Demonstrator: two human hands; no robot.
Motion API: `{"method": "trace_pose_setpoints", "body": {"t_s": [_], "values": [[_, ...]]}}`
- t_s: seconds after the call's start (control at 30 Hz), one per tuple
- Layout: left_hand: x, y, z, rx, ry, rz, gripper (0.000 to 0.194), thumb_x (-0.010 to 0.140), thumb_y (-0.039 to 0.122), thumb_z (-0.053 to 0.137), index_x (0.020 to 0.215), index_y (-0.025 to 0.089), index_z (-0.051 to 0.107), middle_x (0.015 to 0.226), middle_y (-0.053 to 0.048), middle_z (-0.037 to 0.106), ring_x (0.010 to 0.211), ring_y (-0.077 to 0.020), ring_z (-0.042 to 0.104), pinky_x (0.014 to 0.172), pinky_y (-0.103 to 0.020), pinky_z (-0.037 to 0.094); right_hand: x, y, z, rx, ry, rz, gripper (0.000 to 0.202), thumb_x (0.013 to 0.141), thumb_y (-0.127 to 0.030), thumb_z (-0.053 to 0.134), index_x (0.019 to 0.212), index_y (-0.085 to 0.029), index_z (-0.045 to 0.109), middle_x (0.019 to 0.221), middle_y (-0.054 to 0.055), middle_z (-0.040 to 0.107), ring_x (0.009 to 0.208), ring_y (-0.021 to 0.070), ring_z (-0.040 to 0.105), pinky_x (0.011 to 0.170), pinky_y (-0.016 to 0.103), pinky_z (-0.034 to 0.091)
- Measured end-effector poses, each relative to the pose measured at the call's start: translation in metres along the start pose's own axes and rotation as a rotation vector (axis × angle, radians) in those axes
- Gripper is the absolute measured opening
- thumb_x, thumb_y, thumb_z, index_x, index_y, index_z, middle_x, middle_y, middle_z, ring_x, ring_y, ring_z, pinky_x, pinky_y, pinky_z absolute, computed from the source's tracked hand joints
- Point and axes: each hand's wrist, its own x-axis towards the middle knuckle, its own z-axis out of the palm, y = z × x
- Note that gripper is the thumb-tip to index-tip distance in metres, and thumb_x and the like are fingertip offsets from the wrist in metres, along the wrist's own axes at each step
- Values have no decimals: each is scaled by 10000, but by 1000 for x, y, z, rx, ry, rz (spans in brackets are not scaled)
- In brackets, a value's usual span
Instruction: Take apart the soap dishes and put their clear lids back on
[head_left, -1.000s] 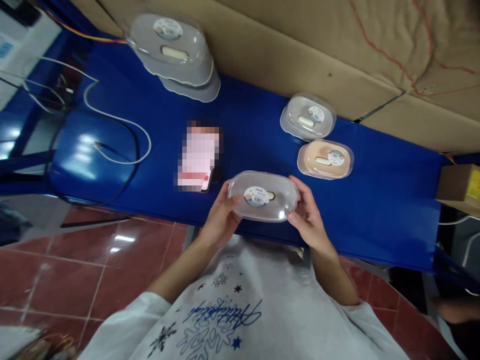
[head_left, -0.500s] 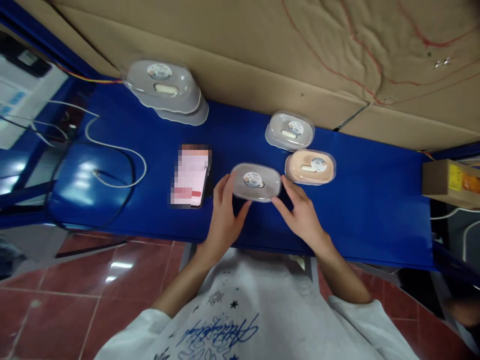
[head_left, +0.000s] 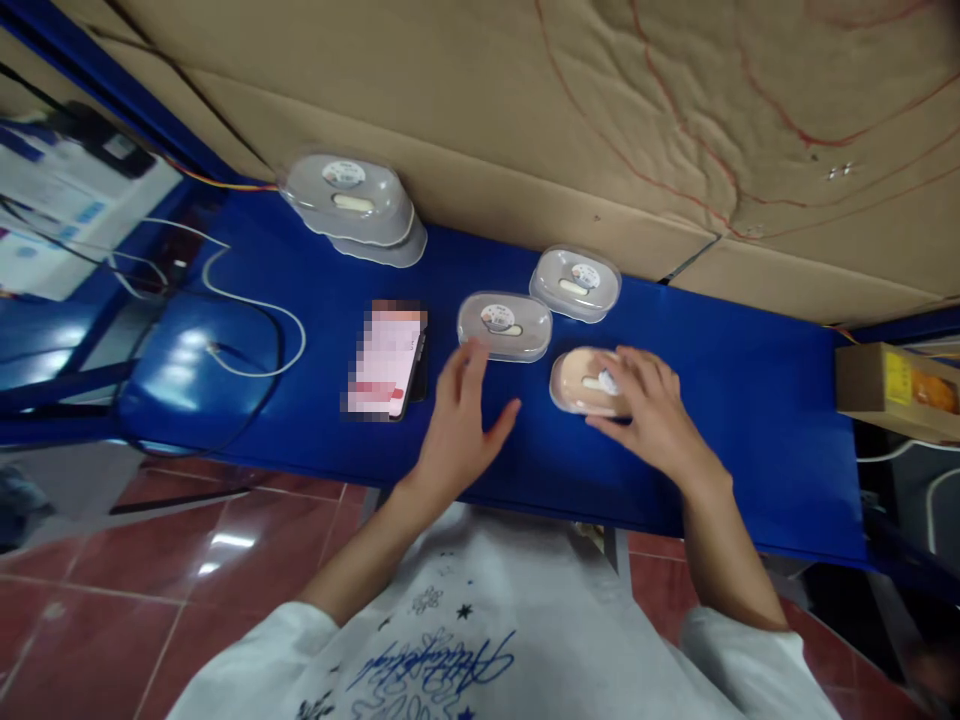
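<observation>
Peach box moved nearer, gripped by right hand, label illegible.

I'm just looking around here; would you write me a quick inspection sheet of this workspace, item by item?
Surface: blue table, glossy.
Things in work: peach container and two grey containers, one nearer, one farther back; clear lids, round stickers.
Clutter: phone, screen blurred; stack of larger grey containers at the back.
Hands: right hand grips the peach container; left hand is open, its fingertips at the nearer grey container, contact unclear.
Cables: white cable and dark cable, left side.
Surroundings: brown cardboard behind, red tiled floor.
</observation>
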Motion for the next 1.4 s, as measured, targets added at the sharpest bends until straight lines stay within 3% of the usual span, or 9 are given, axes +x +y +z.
{"method": "trace_pose_setpoints", "body": {"t_s": [0.17,0.37,0.5,0.57,0.7,0.8,0.87,1.07,1.4], "values": [[-40,0,4,-223,-311,114,1219,880,510,861,1740,380,6,1757,-219,322,1619,-422,373,1257,-672,411,-26,-50,11,275,-105,-93,869,940,-634,746,1675,-384,355,1615,140,481,1483,393,522,1176,625,516],[-47,-7,-5,-198,-358,118,1029,946,441,808,1728,404,140,1655,-159,505,1528,-385,504,1262,-666,384,-10,-12,15,209,156,49,841,941,-604,757,1654,-328,406,1605,162,475,1512,411,484,1239,656,439],[-50,-7,-19,-211,-415,154,1012,886,634,805,1702,354,276,1609,-166,538,1497,-407,506,1271,-681,336,1,12,30,57,182,74,752,978,-570,709,1625,-294,441,1635,174,462,1549,422,437,1251,682,386],[-52,-9,-24,-174,-519,176,1120,764,713,869,1681,342,343,1620,-165,526,1525,-444,460,1300,-720,234,0,9,33,20,161,95,751,1005,-569,666,1652,-302,393,1702,175,395,1603,440,361,1270,730,311],[-52,-15,-26,-124,-617,174,1116,761,562,920,1685,329,340,1567,-153,581,1496,-419,499,1316,-720,117,-11,-27,24,54,86,2,828,1010,-579,671,1709,-380,274,1783,120,311,1662,438,254,1302,762,206],[-46,-19,-24,-182,-576,156,1122,777,572,901,1693,338,298,1550,-145,605,1431,-405,559,1291,-708,193,-19,-62,18,244,-175,-228,1034,924,-678,747,1738,-366,190,1770,125,348,1629,406,349,1279,673,377],[-41,-21,-23,-233,-513,100,1124,783,617,889,1688,334,285,1574,-155,583,1432,-417,553,1251,-693,296,-20,-78,21,301,-282,-255,1041,923,-665,757,1739,-352,192,1767,132,353,1611,391,387,1257,649,432],[-37,-28,-26,-487,-398,3,1293,719,635,946,1702,361,152,1689,-184,411,1549,-435,452,1257,-660,385,-13,-81,38,491,-195,-201,792,1036,-517,671,1714,-364,292,1733,108,412,1605,346,401,1273,614,434],[-47,-30,-26,-643,-327,1,1145,823,382,931,1675,377,167,1738,-167,332,1606,-390,397,1288,-628,400,-12,-84,39,568,-113,-145,579,1081,-532,571,1632,-381,476,1720,68,457,1573,339,467,1261,595,449]]}}
